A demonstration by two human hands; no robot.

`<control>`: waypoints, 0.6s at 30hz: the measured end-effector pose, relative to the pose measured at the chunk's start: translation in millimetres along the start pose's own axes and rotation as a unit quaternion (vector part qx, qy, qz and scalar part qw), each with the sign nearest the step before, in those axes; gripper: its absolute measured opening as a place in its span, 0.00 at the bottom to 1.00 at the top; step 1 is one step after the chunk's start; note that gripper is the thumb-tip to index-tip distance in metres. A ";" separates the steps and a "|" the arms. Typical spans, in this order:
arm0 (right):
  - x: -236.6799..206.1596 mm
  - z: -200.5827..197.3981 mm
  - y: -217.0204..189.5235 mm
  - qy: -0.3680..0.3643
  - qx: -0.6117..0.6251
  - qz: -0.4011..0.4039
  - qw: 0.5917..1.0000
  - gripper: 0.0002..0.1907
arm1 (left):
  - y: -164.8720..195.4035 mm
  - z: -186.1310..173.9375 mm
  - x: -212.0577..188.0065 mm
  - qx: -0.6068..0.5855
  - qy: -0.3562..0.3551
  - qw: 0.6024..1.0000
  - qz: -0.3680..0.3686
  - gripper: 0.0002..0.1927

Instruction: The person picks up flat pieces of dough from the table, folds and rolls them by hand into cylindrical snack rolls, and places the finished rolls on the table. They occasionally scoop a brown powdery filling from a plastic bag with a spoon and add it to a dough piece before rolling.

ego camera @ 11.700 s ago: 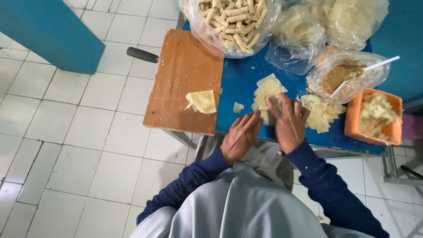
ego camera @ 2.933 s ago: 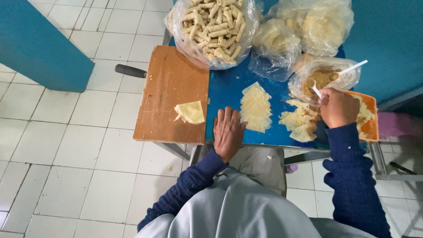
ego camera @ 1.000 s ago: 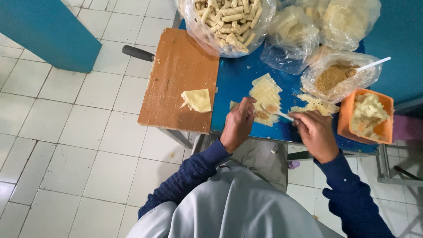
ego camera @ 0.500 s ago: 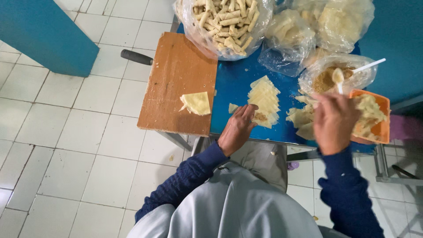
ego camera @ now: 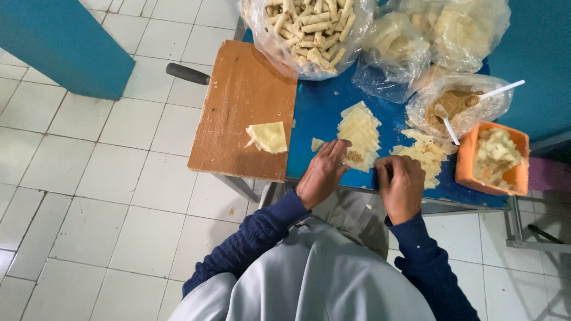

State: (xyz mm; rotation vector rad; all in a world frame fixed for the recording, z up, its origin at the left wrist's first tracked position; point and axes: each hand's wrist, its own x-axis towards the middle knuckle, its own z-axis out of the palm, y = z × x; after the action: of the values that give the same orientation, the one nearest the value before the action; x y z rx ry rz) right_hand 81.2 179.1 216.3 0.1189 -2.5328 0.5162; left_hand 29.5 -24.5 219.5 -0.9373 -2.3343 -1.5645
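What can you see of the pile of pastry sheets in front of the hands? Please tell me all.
The pile of pastry sheets lies flat on the blue table, right of the wooden board. The sheets are thin, pale yellow, pointed at the far end and overlapped. A small brown heap of filling sits on the near sheet. The left hand touches its near edge; the right hand is beside it.

Your table (ego camera: 324, 107) has a smooth, slightly glossy blue top, and beside it the wooden board (ego camera: 241, 113) looks matt and worn. Behind the board, crinkled clear plastic bags (ego camera: 309, 35) shine — the pastry sheets (ego camera: 360, 131) look pale, dry and floury, the orange tub (ego camera: 467, 169) smooth plastic.
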 end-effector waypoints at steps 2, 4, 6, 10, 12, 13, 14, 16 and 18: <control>0.2 0.4 -2.5 0.005 0.002 0.001 1.000 0.04 | 1.1 -0.5 0.2 0.002 -0.001 1.000 -0.001 0.25; 0.9 0.1 -5.7 0.004 -0.008 0.001 1.000 0.06 | 1.9 -0.1 0.5 0.009 -0.002 1.000 -0.006 0.25; 2.2 -0.8 -8.6 0.004 -0.005 0.005 1.000 0.05 | 1.5 -0.6 0.0 0.008 -0.006 1.000 0.000 0.25; 3.9 -3.3 -14.2 0.025 -0.011 -0.010 1.000 0.05 | -0.6 -0.7 -0.1 0.011 0.001 1.000 0.024 0.25; 4.6 -4.9 -16.3 0.023 -0.012 -0.010 1.000 0.06 | -1.8 -0.5 0.2 0.011 -0.002 1.000 0.022 0.25; 4.8 -5.5 -17.3 0.022 -0.012 -0.009 1.000 0.06 | -2.3 -0.3 0.4 0.010 -0.004 1.000 0.020 0.25; 4.8 -6.1 -18.5 0.025 -0.011 -0.012 1.000 0.06 | -2.6 0.1 0.4 0.011 -0.004 1.000 0.018 0.25; 5.0 -5.9 -21.3 0.032 -0.009 -0.017 0.999 0.06 | -3.5 0.6 0.4 0.012 -0.005 1.000 0.015 0.25; 6.5 -3.8 -24.0 0.032 0.028 -0.014 0.999 0.06 | -4.8 0.9 0.7 0.012 -0.006 1.000 0.015 0.26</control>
State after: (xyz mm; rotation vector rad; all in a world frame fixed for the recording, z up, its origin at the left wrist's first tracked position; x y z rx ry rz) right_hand 82.1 158.5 230.8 0.1549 -2.4526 0.5711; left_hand 26.3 -24.6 215.7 -0.9759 -2.3296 -1.5212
